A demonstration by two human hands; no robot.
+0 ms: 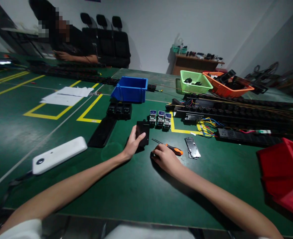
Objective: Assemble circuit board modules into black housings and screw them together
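My left hand (pixel 134 142) clamps a flat black case (pixel 143 131), thumb across its face, above a green table (pixel 126 196). Just to its right, my right hand (pixel 165 157) curls low over the tabletop, apart from the left; a small dark shape shows at its fingertips, but I cannot tell whether they grip it. An orange-and-black screwdriver (pixel 175 150) lies just beyond the right hand, and thin plates (pixel 192 147) rest farther right. Beyond both hands, three small circuit modules (pixel 160 119) stand in a row. Left of my left hand lie a black slab (pixel 103 132) and, farther out, a white device (pixel 59 156). A person (pixel 73 43) sits across, beyond the left hand.
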